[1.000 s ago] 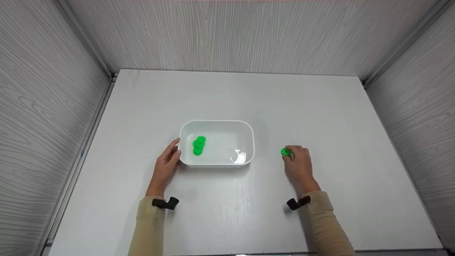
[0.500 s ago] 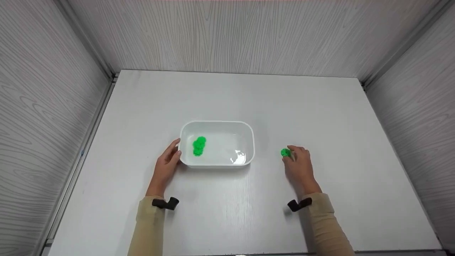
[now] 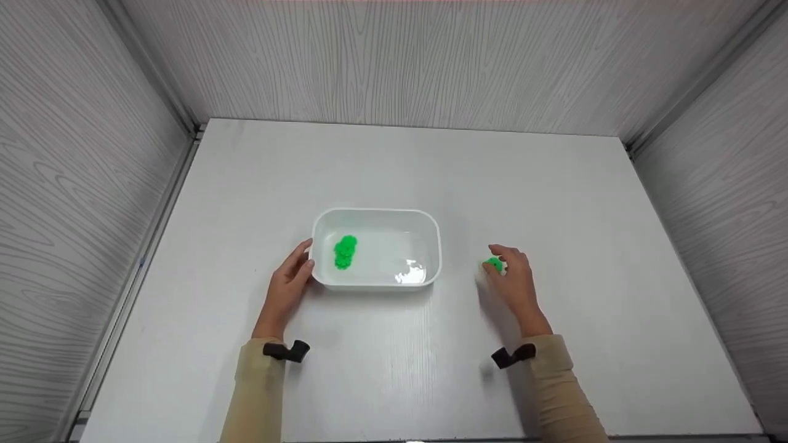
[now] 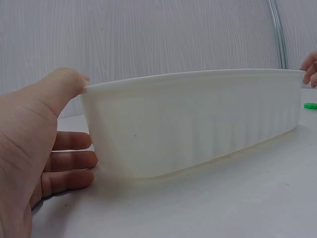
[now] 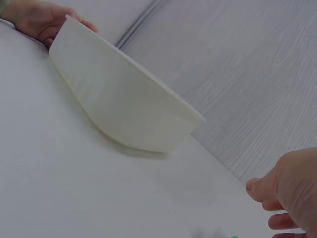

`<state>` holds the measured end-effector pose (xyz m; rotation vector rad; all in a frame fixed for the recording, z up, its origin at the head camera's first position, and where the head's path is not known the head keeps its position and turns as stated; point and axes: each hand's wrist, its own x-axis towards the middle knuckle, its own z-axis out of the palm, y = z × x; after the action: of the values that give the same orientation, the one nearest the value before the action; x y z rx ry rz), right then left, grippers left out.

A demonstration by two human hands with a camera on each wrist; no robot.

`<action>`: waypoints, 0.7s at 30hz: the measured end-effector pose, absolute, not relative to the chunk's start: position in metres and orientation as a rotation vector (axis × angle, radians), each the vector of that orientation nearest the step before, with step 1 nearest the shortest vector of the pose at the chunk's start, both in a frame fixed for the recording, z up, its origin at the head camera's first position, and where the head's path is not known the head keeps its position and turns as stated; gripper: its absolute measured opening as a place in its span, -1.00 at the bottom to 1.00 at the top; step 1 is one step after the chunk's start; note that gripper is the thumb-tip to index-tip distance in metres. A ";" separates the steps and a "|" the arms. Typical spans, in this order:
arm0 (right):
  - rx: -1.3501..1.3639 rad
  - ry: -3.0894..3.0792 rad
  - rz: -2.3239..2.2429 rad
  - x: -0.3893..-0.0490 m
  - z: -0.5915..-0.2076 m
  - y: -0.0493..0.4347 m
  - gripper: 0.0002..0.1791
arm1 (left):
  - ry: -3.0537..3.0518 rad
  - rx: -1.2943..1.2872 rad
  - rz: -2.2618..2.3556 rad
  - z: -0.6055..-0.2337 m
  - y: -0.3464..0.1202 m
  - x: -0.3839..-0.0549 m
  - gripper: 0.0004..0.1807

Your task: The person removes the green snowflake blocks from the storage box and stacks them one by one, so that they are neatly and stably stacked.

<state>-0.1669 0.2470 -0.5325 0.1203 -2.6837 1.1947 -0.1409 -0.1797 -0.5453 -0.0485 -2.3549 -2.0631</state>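
A white rectangular plastic tub (image 3: 377, 285) stands on the table, with a small cluster of bright green notched discs (image 3: 345, 252) lying in its left part. My left hand (image 3: 289, 286) rests against the tub's left end. In the left wrist view its thumb (image 4: 67, 84) meets the rim while straight fingers (image 4: 72, 161) lie along the outer wall. To the right of the tub, my right hand (image 3: 512, 280) hovers over another green disc (image 3: 495, 264). Thumb and index finger are spread apart there. The left wrist view shows this green disc (image 4: 310, 106) on the table below the fingers.
Grey wood-grain panels (image 3: 394, 61) wall in the white table (image 3: 394, 166) at the back and both sides. Each wrist carries a small black camera mount, the left mount (image 3: 287, 351) and the right mount (image 3: 514, 355). The front table edge runs along the bottom.
My right hand has shifted slightly left and up, its thumb and index finger now wider apart around the green disc. The left hand and the tub have stayed in place.
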 end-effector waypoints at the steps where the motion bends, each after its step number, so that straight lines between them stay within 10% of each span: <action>1: 0.141 -2.667 1.187 -0.167 -0.531 0.244 -0.62 | -2.356 -0.048 -2.067 -0.547 -0.180 -0.142 -0.49; 21: 0.443 -2.542 1.163 -0.171 -0.503 0.169 -0.67 | -2.334 -0.025 -2.041 -0.577 -0.184 -0.153 -0.49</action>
<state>-0.1712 0.1689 -0.5031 0.4434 -2.5422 1.1631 -0.1529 -0.1844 -0.5775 -0.0250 -2.3344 -2.0414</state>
